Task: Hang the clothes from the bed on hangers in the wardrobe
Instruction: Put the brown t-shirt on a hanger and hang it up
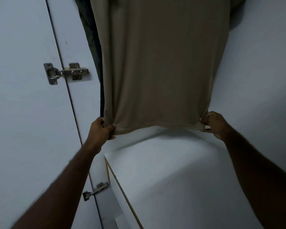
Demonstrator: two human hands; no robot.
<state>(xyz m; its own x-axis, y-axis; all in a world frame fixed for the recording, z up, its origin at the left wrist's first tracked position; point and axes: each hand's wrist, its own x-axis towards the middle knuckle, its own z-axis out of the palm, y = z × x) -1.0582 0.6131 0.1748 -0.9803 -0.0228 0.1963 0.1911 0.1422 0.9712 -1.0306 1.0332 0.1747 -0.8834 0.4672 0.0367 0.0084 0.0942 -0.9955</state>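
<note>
Wardrobe interior [262, 80], white laminate panels, smooth and matt, dim light. One door [23, 104] stands open on the left, also white laminate. Hinges counted: two, both bright metal of the concealed cup type. The upper hinge [65, 73] shows its screws plainly, and the lower hinge [95, 190] is partly behind the left forearm. One flat white shelf board [172, 179] lies below, with a raw tan strip along its front edge. Garments inside the wardrobe: two. One tan shirt [160, 63] of soft, smooth knit hangs in the middle of the compartment, its body spread flat with faint vertical folds and its stitched hem lowest. Its top runs out of view, so what it hangs from cannot be told. One dark garment [92, 47] hangs just behind it on the left, with only a narrow edge visible. Hands: two, bare, well apart. The left hand [102, 129] pinches the hem's left corner with thumb over curled fingers. The right hand [213, 124] pinches the hem's right corner, the cloth bunched between its fingertips. The hem is drawn taut between them, above the shelf board.
</note>
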